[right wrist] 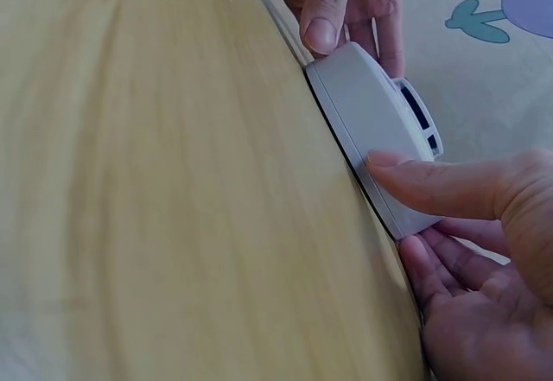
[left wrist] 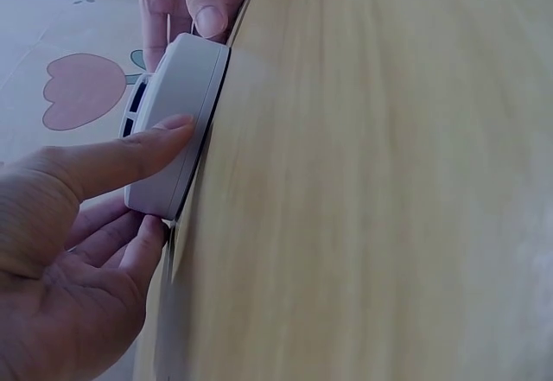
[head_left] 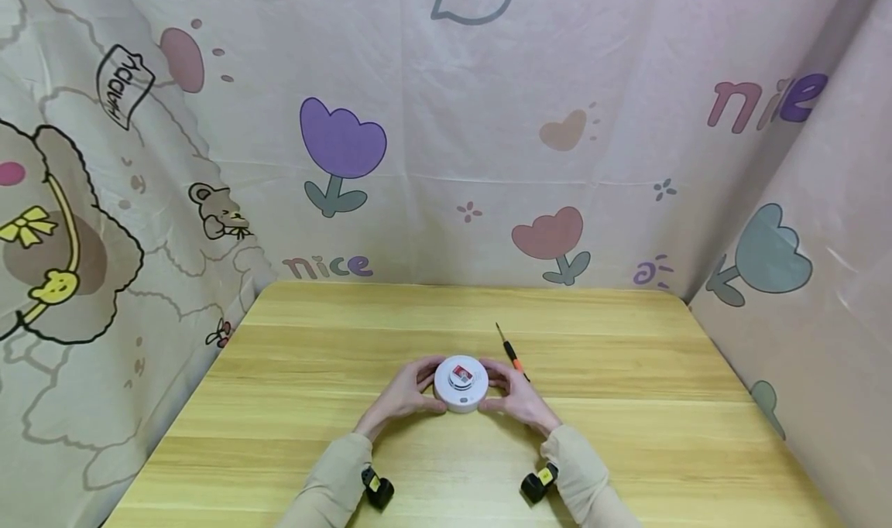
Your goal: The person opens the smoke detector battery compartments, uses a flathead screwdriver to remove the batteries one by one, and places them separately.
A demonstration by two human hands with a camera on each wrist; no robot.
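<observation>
A round white smoke detector [head_left: 451,400] lies on the wooden table [head_left: 334,342], its raised vented centre and red label facing up. My left hand [head_left: 404,392] holds its left side, and my right hand [head_left: 521,401] holds the right side. In the left wrist view, the left thumb rests on the rim of the smoke detector [left wrist: 177,96] while the other fingers curl around its far side. The right wrist view has the right thumb pressed on the edge of the smoke detector [right wrist: 363,96], with fingertips low against its base. The underside is hidden.
A screwdriver [head_left: 513,355] with a black and orange handle lies just behind the right hand, its thin shaft pointing away. Patterned cloth [head_left: 446,226] hangs along the table's back edge and at both sides. Each wrist carries a small black device [head_left: 379,493].
</observation>
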